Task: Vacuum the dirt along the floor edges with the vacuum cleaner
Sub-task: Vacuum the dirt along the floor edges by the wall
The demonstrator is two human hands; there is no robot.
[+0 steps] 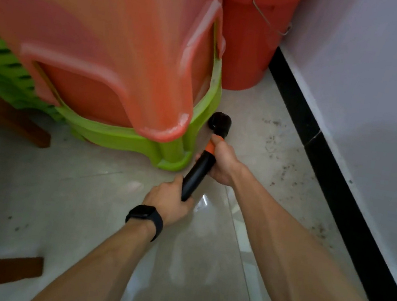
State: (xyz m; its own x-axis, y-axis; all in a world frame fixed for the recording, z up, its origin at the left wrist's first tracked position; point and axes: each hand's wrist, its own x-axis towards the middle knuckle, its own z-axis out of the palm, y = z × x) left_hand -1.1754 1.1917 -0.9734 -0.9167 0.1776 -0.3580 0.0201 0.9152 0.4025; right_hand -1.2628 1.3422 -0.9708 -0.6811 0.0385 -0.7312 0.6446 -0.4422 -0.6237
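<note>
- Black vacuum (pixel 198 173), orange-collared, points away from the person; its nozzle (pixel 219 124) sits low beside the green stool (pixel 174 152).
- Right hand (pixel 221 164) curls round it nearer the nozzle; left hand (pixel 169 201) wraps the rear end.
- Dirt (pixel 277 151) lies right of the nozzle, along the skirting (pixel 321 148).
</note>
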